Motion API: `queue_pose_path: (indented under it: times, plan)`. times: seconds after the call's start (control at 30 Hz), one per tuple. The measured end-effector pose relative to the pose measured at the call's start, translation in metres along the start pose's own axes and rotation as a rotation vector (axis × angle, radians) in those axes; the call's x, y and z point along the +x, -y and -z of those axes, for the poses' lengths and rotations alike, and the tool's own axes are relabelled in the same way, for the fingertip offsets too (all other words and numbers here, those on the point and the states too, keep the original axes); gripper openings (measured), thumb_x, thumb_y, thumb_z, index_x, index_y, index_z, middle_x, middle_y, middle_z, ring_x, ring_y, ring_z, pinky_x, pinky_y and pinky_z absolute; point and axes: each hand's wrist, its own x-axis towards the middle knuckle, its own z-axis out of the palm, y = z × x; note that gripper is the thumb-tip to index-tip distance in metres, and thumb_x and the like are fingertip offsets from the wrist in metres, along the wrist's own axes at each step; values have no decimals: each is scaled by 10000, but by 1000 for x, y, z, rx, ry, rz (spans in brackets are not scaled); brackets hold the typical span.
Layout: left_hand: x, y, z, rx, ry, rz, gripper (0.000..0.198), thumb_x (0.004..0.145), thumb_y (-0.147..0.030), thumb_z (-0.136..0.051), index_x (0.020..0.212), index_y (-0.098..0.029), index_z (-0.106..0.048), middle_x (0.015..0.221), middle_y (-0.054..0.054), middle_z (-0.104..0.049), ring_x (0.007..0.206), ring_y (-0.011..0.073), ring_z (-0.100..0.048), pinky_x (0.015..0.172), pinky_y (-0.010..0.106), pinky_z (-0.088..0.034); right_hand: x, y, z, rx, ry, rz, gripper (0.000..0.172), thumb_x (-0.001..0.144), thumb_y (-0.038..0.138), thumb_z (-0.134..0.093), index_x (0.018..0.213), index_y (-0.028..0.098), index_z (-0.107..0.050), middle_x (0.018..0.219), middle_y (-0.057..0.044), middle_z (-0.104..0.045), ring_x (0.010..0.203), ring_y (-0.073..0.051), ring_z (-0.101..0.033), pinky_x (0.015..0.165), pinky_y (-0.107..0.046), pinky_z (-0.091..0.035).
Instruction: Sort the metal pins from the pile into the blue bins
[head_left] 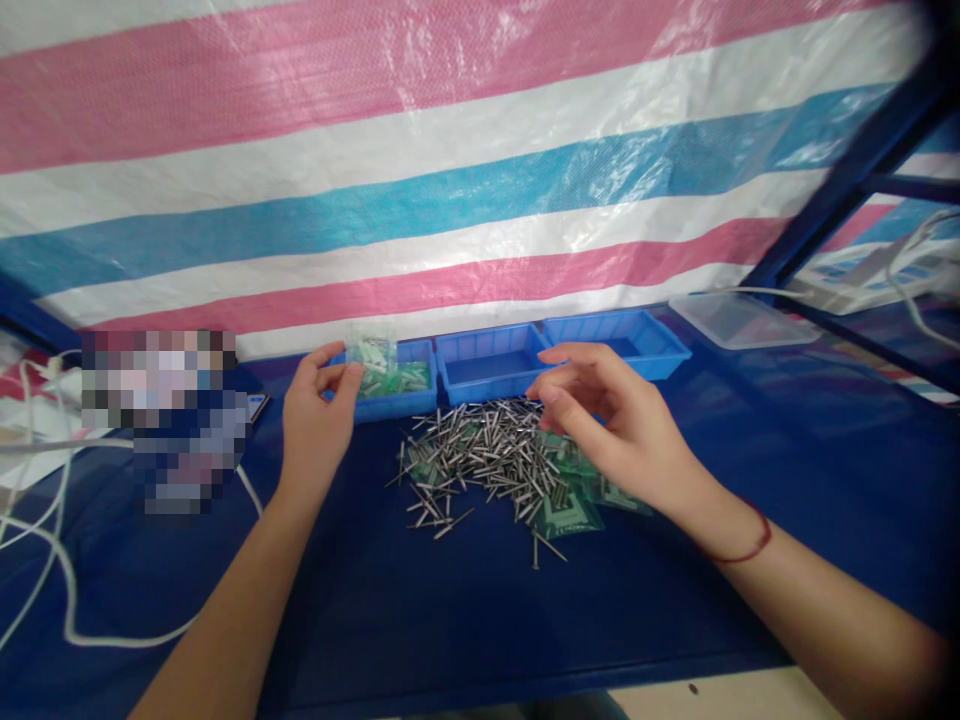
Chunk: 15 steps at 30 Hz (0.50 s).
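Note:
My left hand (322, 405) pinches a small clear plastic bag (373, 345) over the left blue bin (394, 405). In that bin lie several small green-tinted bags (409, 377). My right hand (611, 420) hovers at the right side of a loose pile of thin metal nails or screws (480, 450), fingers curled and apart, with nothing visible in them. Under and beside it are several small green-tinted plastic bags (570, 512) with metal pieces in them, partly hidden by the hand.
A middle blue bin (491, 385) and a right blue bin (656, 360) continue the row. Farther right lies a translucent plastic lid or tray (742, 322). White cables (71, 600) and a blurred-out patch (187, 430) are at the left. A striped sheet (450, 220) hangs behind the blue table (390, 620).

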Motion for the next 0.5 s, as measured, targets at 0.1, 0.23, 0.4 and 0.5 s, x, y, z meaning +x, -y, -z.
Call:
queue_pose_path:
  times: [0.1,0.23,0.4,0.5]
  plan:
    - [9,10,6,247,71,-50,382,842,-408,-548,1139,-177,-616,908,64,-709,860,216,-607,782,334,-454,3,0,5,-104,24,-10,264,886,368,-533,1098,210,-528,820,-24,-642,594,-122,-579,540,-251,-459]
    - [4,9,4,596,186,-155,277,869,-414,-515,955,-237,-710,1032,64,-696,1031,300,-505,881,465,-379,14,-3,25,-414,199,-36,187,882,346,-507,892,199,-623,677,-8,-627,565,-129,-549,541,-264,-403]
    - [-6,1,-2,626,85,-319,293,896,-409,-490,1000,-239,-704,1170,77,-627,1078,302,-437,894,467,-347,23,-22,62,-700,401,-204,273,858,387,-498,755,198,-667,678,-35,-660,610,-171,-589,549,-288,-369]
    - [-14,-10,-5,551,73,-429,264,901,-364,-497,1043,-238,-680,1170,75,-614,1100,283,-445,942,459,-336,22,-35,76,-732,568,-354,316,788,476,-568,701,189,-669,712,-58,-676,630,-190,-604,543,-290,-376]
